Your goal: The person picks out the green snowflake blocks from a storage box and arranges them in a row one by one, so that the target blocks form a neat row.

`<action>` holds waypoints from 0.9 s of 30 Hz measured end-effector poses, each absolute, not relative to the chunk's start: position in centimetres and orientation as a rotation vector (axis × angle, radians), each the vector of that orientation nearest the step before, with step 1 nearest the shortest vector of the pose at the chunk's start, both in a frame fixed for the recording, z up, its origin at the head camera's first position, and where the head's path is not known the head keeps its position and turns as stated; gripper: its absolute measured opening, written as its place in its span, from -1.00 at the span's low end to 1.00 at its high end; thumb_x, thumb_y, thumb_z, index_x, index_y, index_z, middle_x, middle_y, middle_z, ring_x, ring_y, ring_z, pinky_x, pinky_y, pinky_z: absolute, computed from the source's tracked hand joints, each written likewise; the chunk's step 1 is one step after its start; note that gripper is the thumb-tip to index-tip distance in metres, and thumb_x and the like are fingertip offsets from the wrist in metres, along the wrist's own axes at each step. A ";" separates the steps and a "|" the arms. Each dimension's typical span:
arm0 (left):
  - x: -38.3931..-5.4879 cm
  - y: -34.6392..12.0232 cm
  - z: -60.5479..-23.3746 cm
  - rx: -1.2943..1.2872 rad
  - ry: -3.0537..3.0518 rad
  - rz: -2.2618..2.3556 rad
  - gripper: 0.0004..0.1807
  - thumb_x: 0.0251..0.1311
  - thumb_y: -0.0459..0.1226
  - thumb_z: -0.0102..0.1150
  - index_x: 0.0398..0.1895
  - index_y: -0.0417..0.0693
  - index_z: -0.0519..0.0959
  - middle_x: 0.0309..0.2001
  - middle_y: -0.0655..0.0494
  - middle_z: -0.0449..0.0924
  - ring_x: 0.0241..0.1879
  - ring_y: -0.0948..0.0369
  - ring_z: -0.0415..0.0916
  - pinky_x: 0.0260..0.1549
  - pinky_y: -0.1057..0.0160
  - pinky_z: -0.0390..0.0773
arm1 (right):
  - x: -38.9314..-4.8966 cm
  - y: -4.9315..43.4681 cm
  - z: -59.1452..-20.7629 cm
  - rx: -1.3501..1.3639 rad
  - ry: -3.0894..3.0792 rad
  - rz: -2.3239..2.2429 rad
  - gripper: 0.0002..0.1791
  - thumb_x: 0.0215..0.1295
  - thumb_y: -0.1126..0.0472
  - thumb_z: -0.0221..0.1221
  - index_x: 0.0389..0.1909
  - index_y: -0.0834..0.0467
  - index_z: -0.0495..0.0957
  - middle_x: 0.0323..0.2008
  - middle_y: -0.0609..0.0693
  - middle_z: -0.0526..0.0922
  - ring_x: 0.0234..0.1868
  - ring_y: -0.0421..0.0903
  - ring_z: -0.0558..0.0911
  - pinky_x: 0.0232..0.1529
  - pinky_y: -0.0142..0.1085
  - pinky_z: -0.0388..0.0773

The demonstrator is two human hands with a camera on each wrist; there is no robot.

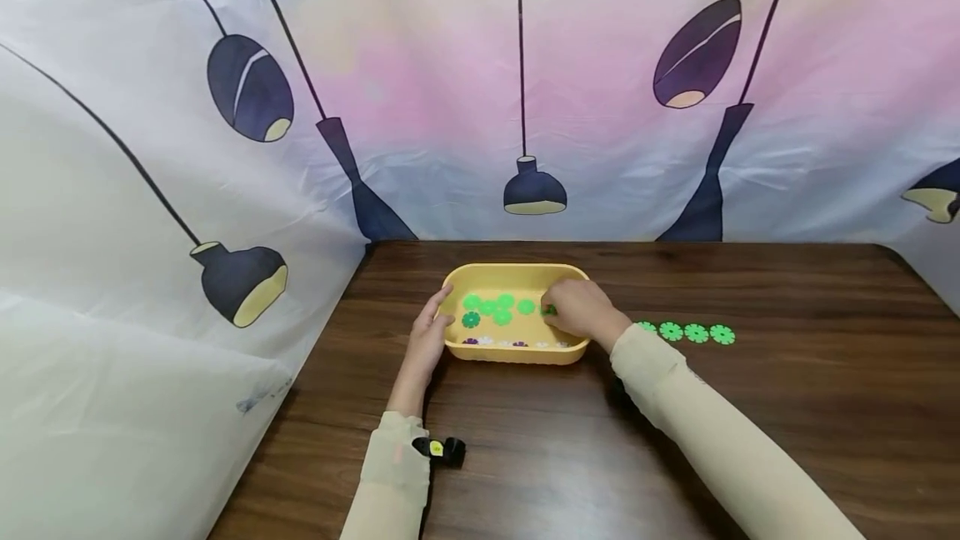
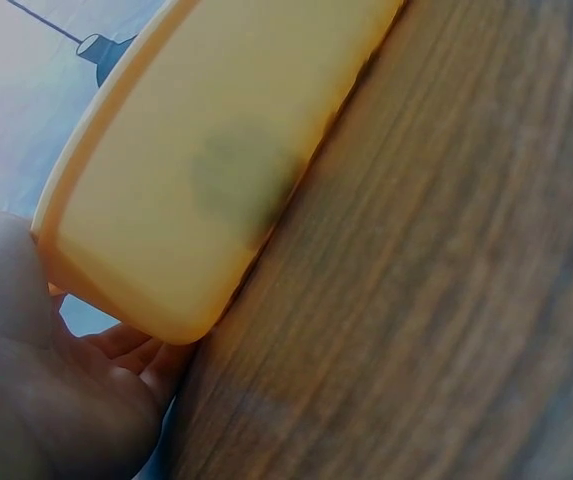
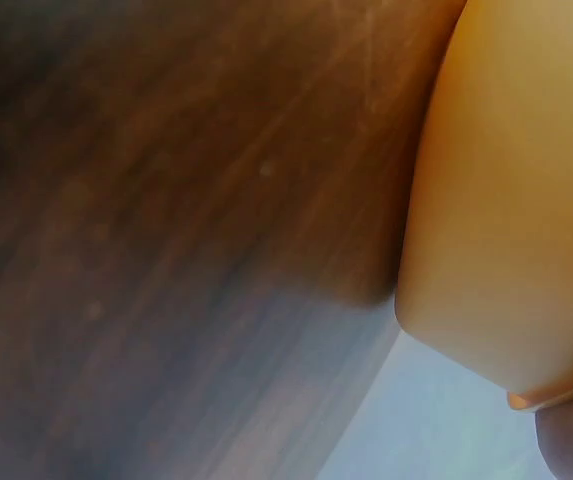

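Note:
A yellow plastic basin [image 1: 517, 354] stands on the table with flower-shaped interlocking discs inside. Several light green discs [image 1: 504, 317] and a darker green disc [image 1: 470, 320] lie toward its left and middle; purple and white discs [image 1: 520, 345] show partly behind the near wall. My left hand [image 1: 429, 330] grips the basin's left end, thumb at the rim and fingers round the outside, as the left wrist view also shows. Inside the right end, my right hand [image 1: 581, 307] has curled fingers at a green disc [image 1: 548, 311], mostly covered by the hand.
To the right of the basin, a row of several light green discs [image 1: 696, 332] lies on the dark wooden table [image 1: 810, 407]; my right sleeve hides its left end. A cloth printed with lamps [image 1: 450, 107] hangs behind the table and along its left side.

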State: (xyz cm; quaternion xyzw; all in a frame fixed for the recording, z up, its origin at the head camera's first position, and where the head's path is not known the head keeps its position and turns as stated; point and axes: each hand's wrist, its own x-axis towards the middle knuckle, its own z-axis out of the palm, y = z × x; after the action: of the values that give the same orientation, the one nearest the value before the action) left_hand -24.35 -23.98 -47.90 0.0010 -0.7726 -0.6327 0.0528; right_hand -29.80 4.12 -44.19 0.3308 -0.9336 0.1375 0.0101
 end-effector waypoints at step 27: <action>-24.5 -24.1 -47.6 0.028 -2.361 -1.941 -0.37 0.52 -0.37 -0.12 0.63 0.09 0.31 0.68 0.01 0.06 0.66 -0.02 -0.09 0.58 -0.14 0.01 | -29.8 3.9 -43.8 1.003 -2.943 0.460 -0.75 0.30 0.25 0.34 -0.02 0.17 0.75 -0.33 -0.07 0.71 -0.46 -0.14 0.41 -0.34 -0.20 0.35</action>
State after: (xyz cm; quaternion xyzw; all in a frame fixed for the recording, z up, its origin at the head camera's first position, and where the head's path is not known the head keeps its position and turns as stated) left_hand -24.52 -24.10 -47.63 0.0093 -0.7717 -0.6345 0.0425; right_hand -29.83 3.92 -43.81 0.3192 -0.9363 0.1462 -0.0005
